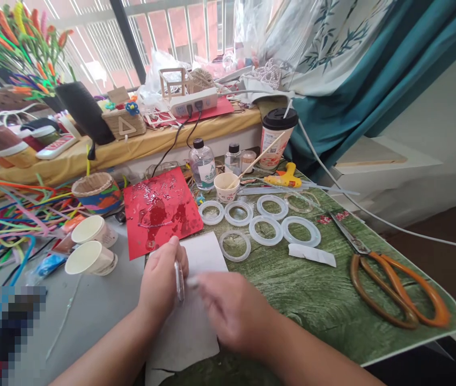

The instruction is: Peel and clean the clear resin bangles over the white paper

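My left hand (162, 276) is closed around a clear ring like a bangle (179, 283), held upright on edge over a white paper sheet (204, 252). Just to its right, my right hand (234, 311) is closed in a pinch, blurred by motion. A small greyish-white bit (192, 281) shows at its fingertips; its kind is unclear. Beyond the hands, several translucent ring moulds (265, 230) lie on the green wood-patterned mat (292, 300). A folded white paper strip (312, 254) rests beside them.
Large orange-handled scissors (389, 289) lie at the right. A red sheet (163, 214) with wet-looking spots is at the left, near two tipped paper cups (91, 258). Behind stand a paper cup with a stick (226, 186), bottles (203, 166), a yellow glue gun (286, 177) and a lidded drink cup (278, 136).
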`<state>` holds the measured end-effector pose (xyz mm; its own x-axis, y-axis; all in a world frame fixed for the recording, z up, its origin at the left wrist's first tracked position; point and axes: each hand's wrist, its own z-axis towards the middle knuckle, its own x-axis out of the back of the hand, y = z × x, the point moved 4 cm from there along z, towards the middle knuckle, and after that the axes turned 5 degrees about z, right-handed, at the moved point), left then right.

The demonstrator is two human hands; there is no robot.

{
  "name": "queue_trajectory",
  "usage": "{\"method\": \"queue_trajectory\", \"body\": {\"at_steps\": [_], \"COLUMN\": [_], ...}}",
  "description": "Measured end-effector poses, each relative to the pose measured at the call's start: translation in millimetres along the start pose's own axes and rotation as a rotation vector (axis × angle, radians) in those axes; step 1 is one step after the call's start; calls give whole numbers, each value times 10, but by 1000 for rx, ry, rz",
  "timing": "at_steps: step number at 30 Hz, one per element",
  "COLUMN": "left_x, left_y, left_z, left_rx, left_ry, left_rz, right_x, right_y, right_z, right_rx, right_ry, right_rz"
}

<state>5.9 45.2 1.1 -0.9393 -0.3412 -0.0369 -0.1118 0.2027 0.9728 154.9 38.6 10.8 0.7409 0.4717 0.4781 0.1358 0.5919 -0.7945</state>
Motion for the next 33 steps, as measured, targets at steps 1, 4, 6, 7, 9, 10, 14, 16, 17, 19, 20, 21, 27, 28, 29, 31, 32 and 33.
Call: {"method": "queue_trajectory", "body": {"at_steps": [1,4,6,7,9,10,14,16,17,19,20,21,27,28,29,31,32,33], "left_x": [4,18,41,48,44,33,6,37,49,26,7,-10,-60,-58,-56,-50,-42,-28], "left_y": [2,1,9,14,18,12,-5,29,48,78,95,111,157,149,132,85,61,43], "left_z": [8,28,34,32,18,9,17,52,68,70,51,22,-125,-127,-124,-107,-94,-79], "left_rx": [-2,10,3,-7,-20,-12,61,74,94,203,263,318,387,378,373,346,306,239], "left_ry": [1,0,28,38,37,27,8,25,3,-153,-241,-316,-521,-520,-512,-482,-455,-417], "left_rz": [15,90,78,62,42,36,-27,-184,-297,-544,-648,-733,-888,-875,-849,-758,-699,-636], "right_x": [34,23,-22,-19,35,64,11,-30,-9,102,156,187,139,117,99,80,75,70], "right_y": [34,-25,-112,-119,-48,3,-36,-86,-62,94,207,299,438,424,410,392,386,380], "right_z": [1,5,-6,4,51,65,77,42,35,36,25,16,31,23,11,-14,-21,-21], "right_rx": [-70,71,253,248,39,-88,7,158,128,-139,-334,-480,-685,-664,-644,-617,-610,-607], "right_ry": [55,-34,-153,-143,12,107,45,-58,-33,159,285,380,462,440,425,423,428,426], "right_rz": [-12,-83,-61,-23,84,125,38,-9,24,215,370,529,863,850,832,808,808,820]}}
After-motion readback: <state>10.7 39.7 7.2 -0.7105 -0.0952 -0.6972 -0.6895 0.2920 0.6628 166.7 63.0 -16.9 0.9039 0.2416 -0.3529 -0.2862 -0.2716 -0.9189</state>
